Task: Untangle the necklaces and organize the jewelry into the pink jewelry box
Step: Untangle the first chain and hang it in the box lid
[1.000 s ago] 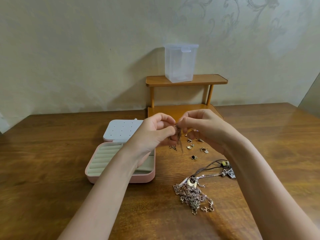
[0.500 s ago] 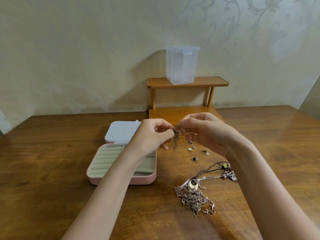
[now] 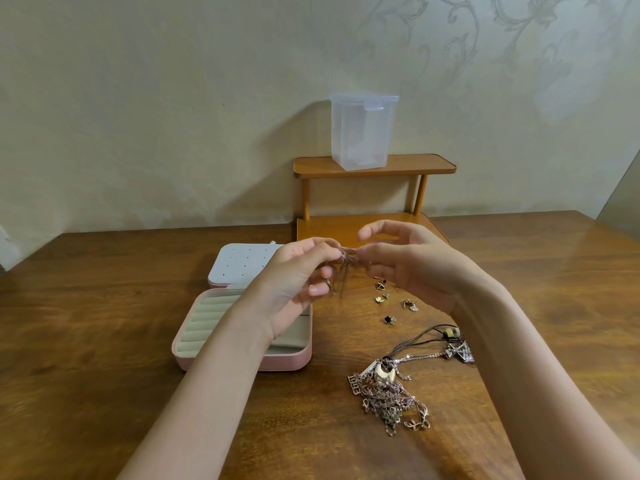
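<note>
Rose-gold chain [image 3: 345,263], thin and knotted, hung in the air between the person's two hands above the middle of the table [image 3: 104,341]. The left hand [image 3: 294,282] pinched one end of the knot with thumb and forefinger, its lower fingers curled loosely beneath. The right hand [image 3: 412,268] pinched the other end just beside it, with its upper fingers lifted and spread. Loose strands trailed down from the knot, stopping short of the wood.

Just under and left of the left hand lay the pink jewelry box [image 3: 242,341], opened flat, its ring rolls showing and its white perforated lid panel [image 3: 242,265] pointing toward the wall. Below the right hand a few small earrings [image 3: 388,299] were scattered on the wood, apart from one another. Nearer the person, between the forearms, sat the tangled pile of necklaces [image 3: 388,393], with a dark cord necklace [image 3: 433,332] and a silver pendant [image 3: 460,353] running off toward the right forearm.

Bare wood stretched wide to the left of the box and to the far right, as far as the table's edges. At the back, against the wall, stood a small wooden shelf [image 3: 374,168] carrying a clear plastic container [image 3: 362,133].
</note>
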A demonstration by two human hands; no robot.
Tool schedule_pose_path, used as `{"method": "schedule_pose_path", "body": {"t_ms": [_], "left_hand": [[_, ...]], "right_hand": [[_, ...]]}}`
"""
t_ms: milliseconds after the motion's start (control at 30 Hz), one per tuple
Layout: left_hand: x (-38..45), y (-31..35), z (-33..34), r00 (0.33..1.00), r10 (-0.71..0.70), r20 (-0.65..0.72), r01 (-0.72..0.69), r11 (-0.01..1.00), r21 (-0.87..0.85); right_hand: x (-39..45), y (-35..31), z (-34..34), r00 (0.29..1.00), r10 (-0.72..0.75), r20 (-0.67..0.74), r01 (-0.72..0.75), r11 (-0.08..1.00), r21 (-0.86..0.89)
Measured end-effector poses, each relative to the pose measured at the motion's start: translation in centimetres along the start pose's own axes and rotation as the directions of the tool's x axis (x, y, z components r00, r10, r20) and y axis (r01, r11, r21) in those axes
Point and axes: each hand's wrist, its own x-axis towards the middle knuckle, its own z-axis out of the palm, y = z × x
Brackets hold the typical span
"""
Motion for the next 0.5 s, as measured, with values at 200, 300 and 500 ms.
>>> {"method": "schedule_pose_path", "body": {"t_ms": [200, 300, 500], "left_hand": [[0.4, -1.0, 0.4, 0.978, 0.208, 0.010, -0.160, 0.717, 0.679], [0.4, -1.1, 0.3, 0.970, 0.238, 0.045, -0.193, 0.644, 0.740], [0.1, -0.7, -0.3, 0.993, -0.032, 0.116, 0.001, 0.967, 0.256]], "right_hand": [[0.4, 0.3, 0.1, 0.991, -0.027, -0.133, 0.031, 0.999, 0.029], [0.3, 0.2, 0.1, 0.995, -0.010, -0.102, 0.014, 0.999, 0.042], [0.0, -0.1, -0.4, 0.998, 0.000, -0.065, 0.001, 1.000, 0.018]]}}
